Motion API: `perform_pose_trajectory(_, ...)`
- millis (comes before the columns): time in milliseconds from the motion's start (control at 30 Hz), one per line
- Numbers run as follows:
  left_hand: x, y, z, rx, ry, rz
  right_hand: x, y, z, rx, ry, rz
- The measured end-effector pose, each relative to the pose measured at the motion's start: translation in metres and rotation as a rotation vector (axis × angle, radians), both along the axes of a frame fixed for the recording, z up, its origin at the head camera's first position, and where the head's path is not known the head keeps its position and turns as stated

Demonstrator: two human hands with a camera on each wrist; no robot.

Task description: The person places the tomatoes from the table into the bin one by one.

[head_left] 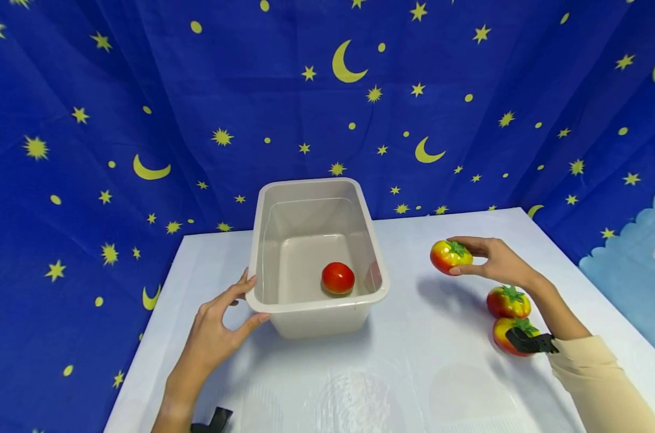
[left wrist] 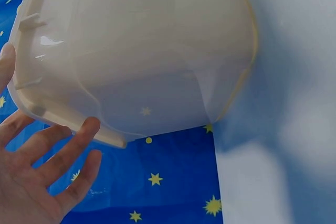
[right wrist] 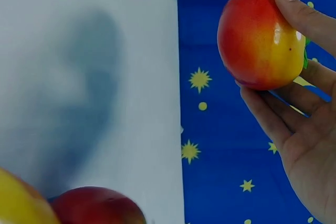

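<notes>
**Ana:** While the right hand (head_left: 495, 260) is raised just above the white surface (head_left: 414, 361), its grip is closed on a red-and-yellow tomato (head_left: 450, 255) with a green stem top, pinched between thumb and fingertips. In the right wrist view the same tomato (right wrist: 260, 38) sits against the fingers (right wrist: 273, 114), clear of the cloth below.

**Ben:** And the left hand?

**Ana:** The left hand (head_left: 213, 337) is spread and relaxed, its grip released. Its fingertips touch the near left corner of a beige plastic tub (head_left: 316, 313). The left wrist view shows the fingers (left wrist: 68, 150) straight, lying against the rim of the tub (left wrist: 136, 56).

**Ben:** What is in the tub?

**Ana:** One red tomato in the tub (head_left: 338, 278), lying on its floor toward the near right side.

**Ben:** Anything else on the surface?

**Ana:** Two more tomatoes to the right, beside the forearm: a second tomato (head_left: 508, 302) just below the hand, and a third tomato (head_left: 508, 337) just in front of it, partly hidden by a black wrist mount (head_left: 530, 343). A dark blue backdrop (head_left: 327, 90) with yellow stars and moons hangs behind.
</notes>
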State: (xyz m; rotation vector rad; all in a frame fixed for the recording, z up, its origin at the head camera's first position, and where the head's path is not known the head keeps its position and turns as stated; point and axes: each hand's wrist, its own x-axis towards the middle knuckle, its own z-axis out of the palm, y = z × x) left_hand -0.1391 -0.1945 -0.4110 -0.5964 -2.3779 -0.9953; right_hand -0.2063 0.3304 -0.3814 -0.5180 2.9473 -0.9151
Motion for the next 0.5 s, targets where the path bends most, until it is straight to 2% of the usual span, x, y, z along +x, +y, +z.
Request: perform_pose_trajectory(500,0.000,0.000,0.001,-0.004,-0.011,-0.004,-0.017,-0.017,0.019,0.014,0.083,0.103)
